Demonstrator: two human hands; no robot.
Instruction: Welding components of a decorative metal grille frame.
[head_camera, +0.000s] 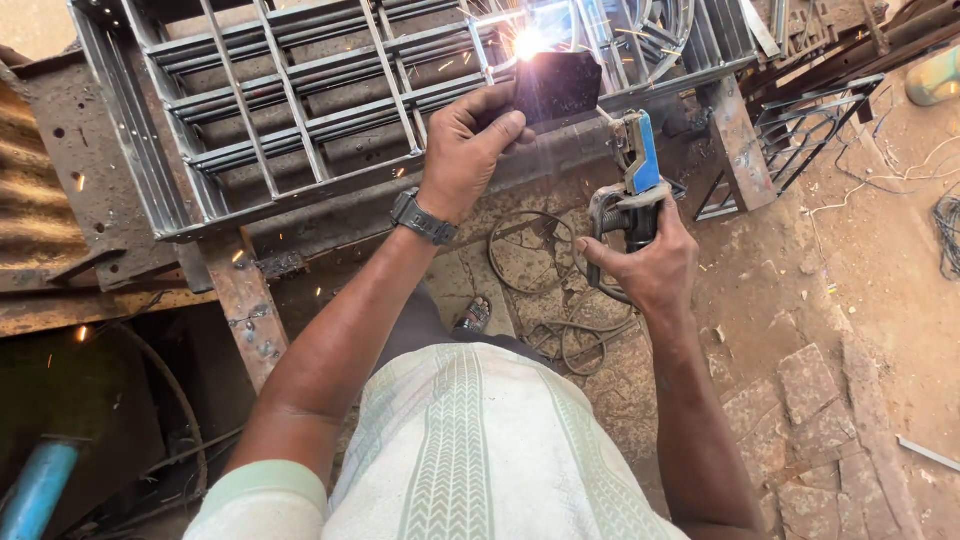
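Welding mid-seam on far grille (300, 110): left hand (470, 150) gripping dark shield (557, 88), right hand (640, 265) clamping holder (636, 180), arc (528, 42) burning, joints remaining.

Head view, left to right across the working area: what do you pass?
Corrugated sheet → metal grille frame → wristwatch → left hand → dark welding glass → blue electrode holder in right hand → loose wires.

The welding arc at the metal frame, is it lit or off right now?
Lit. A white glare burns on the metal frame above the dark shield in the left hand, with sparks flying; the right hand grips the blue electrode holder.
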